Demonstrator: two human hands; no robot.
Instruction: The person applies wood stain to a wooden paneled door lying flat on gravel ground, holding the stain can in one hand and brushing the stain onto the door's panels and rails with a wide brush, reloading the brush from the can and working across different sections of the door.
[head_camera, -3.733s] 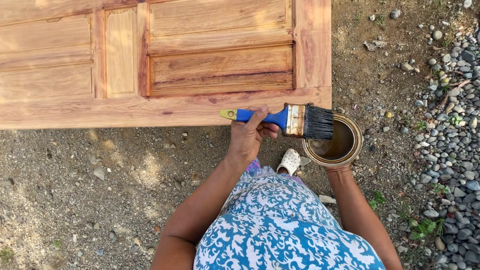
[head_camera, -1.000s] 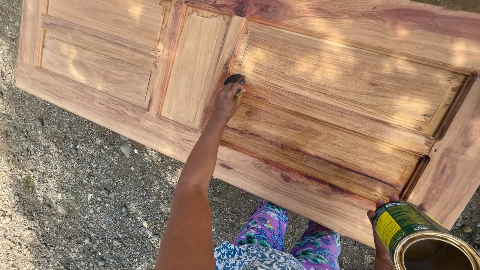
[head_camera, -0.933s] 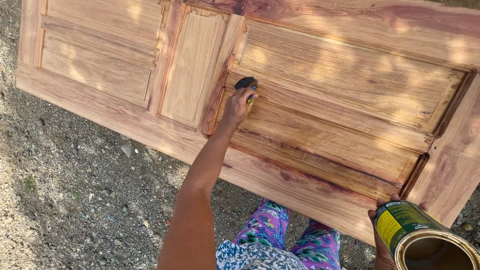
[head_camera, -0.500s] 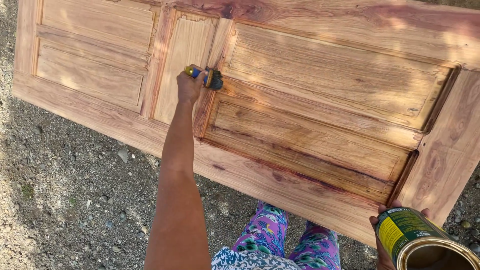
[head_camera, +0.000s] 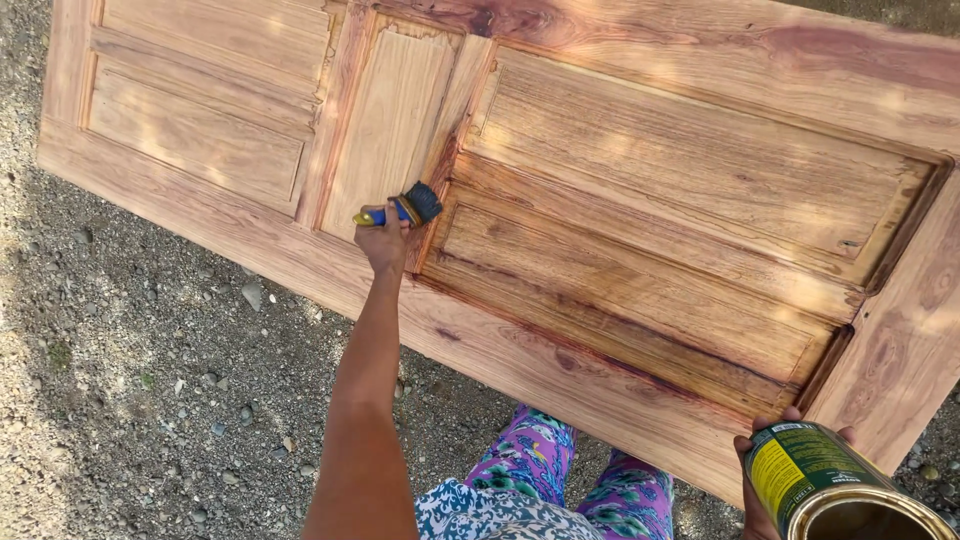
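Here, left hand (head_camera: 383, 238) fingers wrap the paintbrush (head_camera: 405, 208) against the door (head_camera: 640, 230).

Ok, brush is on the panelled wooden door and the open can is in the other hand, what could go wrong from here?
1. The open green-and-yellow metal can sits tilted in the right hand at the panelled wooden door's edge; it could slop finish.
2. The left hand works the blue-handled black-bristled brush along a groove, where finish may pool.
3. Loose gravel ground lies right beside the wet wood; grit could stick.

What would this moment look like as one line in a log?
left hand: holds paintbrush on wooden door | right hand: holds open can | ground: gravel
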